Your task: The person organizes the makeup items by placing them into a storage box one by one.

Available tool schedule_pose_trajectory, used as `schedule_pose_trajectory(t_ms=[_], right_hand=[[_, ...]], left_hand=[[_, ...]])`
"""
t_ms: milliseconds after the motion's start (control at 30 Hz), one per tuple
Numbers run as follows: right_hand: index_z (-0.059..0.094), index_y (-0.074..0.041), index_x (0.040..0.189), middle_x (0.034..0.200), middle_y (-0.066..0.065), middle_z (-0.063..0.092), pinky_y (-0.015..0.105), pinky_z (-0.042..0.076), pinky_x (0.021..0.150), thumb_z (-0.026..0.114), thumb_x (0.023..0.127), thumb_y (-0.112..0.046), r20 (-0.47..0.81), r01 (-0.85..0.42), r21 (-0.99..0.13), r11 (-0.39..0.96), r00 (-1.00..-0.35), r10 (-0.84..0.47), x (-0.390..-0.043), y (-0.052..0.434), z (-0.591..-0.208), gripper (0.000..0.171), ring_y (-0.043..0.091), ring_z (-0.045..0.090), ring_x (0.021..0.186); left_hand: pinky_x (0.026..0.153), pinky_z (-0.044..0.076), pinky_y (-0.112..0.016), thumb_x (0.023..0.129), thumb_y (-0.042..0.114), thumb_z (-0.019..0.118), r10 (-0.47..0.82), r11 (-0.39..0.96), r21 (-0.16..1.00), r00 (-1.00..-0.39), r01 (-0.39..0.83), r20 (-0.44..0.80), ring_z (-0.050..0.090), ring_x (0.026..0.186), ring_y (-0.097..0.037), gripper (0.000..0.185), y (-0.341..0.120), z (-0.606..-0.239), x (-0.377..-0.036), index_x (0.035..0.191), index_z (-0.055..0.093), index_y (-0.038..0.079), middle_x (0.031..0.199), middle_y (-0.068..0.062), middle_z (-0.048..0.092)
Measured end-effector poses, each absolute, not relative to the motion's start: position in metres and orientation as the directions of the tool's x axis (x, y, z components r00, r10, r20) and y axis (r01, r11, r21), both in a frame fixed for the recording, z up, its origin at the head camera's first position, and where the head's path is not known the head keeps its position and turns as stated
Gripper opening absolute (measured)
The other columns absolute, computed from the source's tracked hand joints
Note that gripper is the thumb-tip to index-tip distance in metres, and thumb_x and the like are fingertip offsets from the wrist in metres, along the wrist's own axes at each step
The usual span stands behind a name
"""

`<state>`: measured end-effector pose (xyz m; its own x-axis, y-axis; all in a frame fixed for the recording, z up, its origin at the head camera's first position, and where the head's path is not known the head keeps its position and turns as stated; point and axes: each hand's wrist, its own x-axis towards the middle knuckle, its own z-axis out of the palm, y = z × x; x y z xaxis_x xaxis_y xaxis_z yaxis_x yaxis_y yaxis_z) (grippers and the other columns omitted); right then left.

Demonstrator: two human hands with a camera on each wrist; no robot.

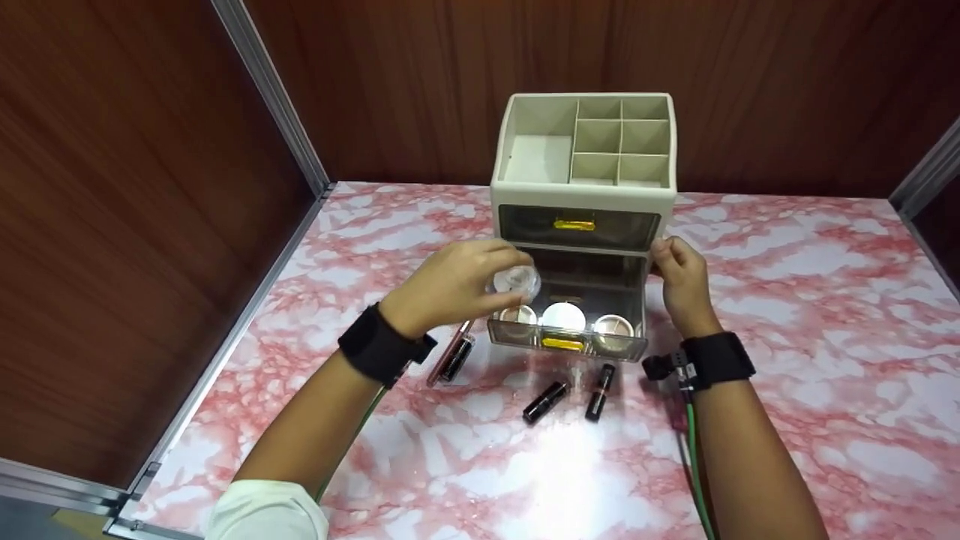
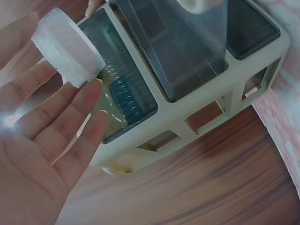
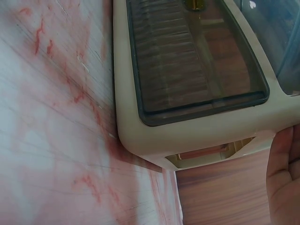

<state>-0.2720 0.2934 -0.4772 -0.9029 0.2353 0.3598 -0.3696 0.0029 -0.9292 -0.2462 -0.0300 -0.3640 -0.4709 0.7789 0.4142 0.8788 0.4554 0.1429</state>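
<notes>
My left hand [image 1: 466,279] holds a small round clear jar [image 1: 523,280] over the left side of an open drawer [image 1: 504,334]. In the left wrist view, the jar [image 2: 70,44] has whitish walls and sits between thumb and fingers. The drawer belongs to a cream desktop organizer [image 1: 585,196] and has smoky see-through walls. Inside it stand round containers in a row: one at left [image 1: 517,315], a bright white one [image 1: 562,318] and one at right [image 1: 613,328]. My right hand [image 1: 684,283] grips the organizer's right side edge, its fingertips partly hidden.
Two black tubes [image 1: 545,403] lie before the drawer. Left of it lie another black tube [image 1: 457,358] and a slim pink stick [image 1: 448,357]. The organizer's upper drawer [image 1: 525,223] is closed, beneath divided top compartments. Brown panels [image 1: 405,90] enclose the marbled table [image 1: 810,315].
</notes>
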Motion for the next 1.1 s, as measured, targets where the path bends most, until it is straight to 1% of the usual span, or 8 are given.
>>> schedule_pose_trajectory(t_ms=[167,233,333,467,567,767,933,1100], right_hand=[[0.052,-0.002,0.074,0.074,0.002,0.061,0.028,0.050,0.076,0.060,0.099,-0.025,0.384,-0.391,-0.920,0.015,-0.894,0.230,-0.273,0.294,-0.478,0.034,0.014,0.060,0.074],[0.052,-0.003,0.074,0.074,0.001,0.061,0.027,0.050,0.075,0.060,0.099,-0.026,0.390,-0.397,-0.918,0.018,-0.892,0.229,-0.274,0.295,-0.479,0.035,0.013,0.059,0.074],[0.053,-0.004,0.074,0.074,0.000,0.061,0.026,0.050,0.074,0.059,0.099,-0.026,0.389,-0.395,-0.919,0.022,-0.892,0.229,-0.274,0.295,-0.480,0.034,0.013,0.059,0.073],[0.054,-0.006,0.074,0.075,0.001,0.062,0.026,0.051,0.075,0.059,0.099,-0.026,0.381,-0.388,-0.921,0.016,-0.895,0.232,-0.274,0.294,-0.480,0.032,0.014,0.060,0.073],[0.055,-0.004,0.075,0.076,0.003,0.063,0.026,0.051,0.075,0.059,0.099,-0.025,0.373,-0.382,-0.924,0.005,-0.898,0.232,-0.273,0.293,-0.479,0.032,0.015,0.061,0.074],[0.054,-0.004,0.074,0.074,0.002,0.060,0.028,0.051,0.076,0.060,0.098,-0.024,0.380,-0.389,-0.921,0.010,-0.895,0.232,-0.273,0.292,-0.477,0.033,0.015,0.060,0.074],[0.054,-0.005,0.074,0.072,0.003,0.060,0.027,0.051,0.074,0.060,0.098,-0.024,0.386,-0.395,-0.919,0.011,-0.891,0.238,-0.274,0.292,-0.478,0.031,0.015,0.060,0.072],[0.055,-0.006,0.074,0.073,0.003,0.062,0.026,0.050,0.074,0.061,0.098,-0.025,0.388,-0.402,-0.916,-0.011,-0.890,0.238,-0.274,0.292,-0.480,0.031,0.015,0.060,0.072]], left_hand=[[0.084,0.050,-0.029,0.090,0.041,0.068,0.795,0.492,0.123,-0.502,0.862,0.341,0.062,0.096,-0.013,0.037,-0.021,-0.360,-0.256,0.117,0.069,0.014,0.109,0.000,0.066],[0.082,0.051,-0.031,0.090,0.041,0.069,0.799,0.509,0.112,-0.517,0.853,0.307,0.062,0.096,-0.014,0.038,-0.015,-0.360,-0.259,0.118,0.069,0.016,0.109,0.000,0.065],[0.084,0.051,-0.035,0.089,0.037,0.071,0.809,0.524,0.109,-0.533,0.845,0.247,0.062,0.097,-0.017,0.039,-0.006,-0.362,-0.263,0.120,0.067,0.014,0.111,-0.003,0.065],[0.087,0.050,-0.037,0.088,0.032,0.072,0.818,0.548,0.068,-0.551,0.834,0.165,0.063,0.099,-0.021,0.039,0.006,-0.368,-0.269,0.123,0.066,0.014,0.114,-0.005,0.066],[0.085,0.051,-0.038,0.087,0.028,0.073,0.822,0.554,0.036,-0.554,0.832,0.132,0.064,0.098,-0.022,0.038,0.011,-0.374,-0.273,0.122,0.067,0.015,0.113,-0.005,0.067],[0.079,0.052,-0.041,0.086,0.021,0.072,0.825,0.554,0.018,-0.552,0.832,0.120,0.065,0.091,-0.023,0.030,0.014,-0.384,-0.277,0.115,0.069,0.014,0.103,-0.006,0.068],[0.073,0.052,-0.043,0.085,0.020,0.073,0.820,0.564,-0.020,-0.558,0.825,0.131,0.066,0.085,-0.024,0.024,0.015,-0.389,-0.278,0.108,0.071,0.016,0.097,-0.006,0.068],[0.065,0.052,-0.043,0.086,0.020,0.071,0.814,0.574,-0.054,-0.564,0.817,0.139,0.064,0.077,-0.025,0.016,0.016,-0.393,-0.277,0.102,0.069,0.015,0.089,-0.004,0.065]])
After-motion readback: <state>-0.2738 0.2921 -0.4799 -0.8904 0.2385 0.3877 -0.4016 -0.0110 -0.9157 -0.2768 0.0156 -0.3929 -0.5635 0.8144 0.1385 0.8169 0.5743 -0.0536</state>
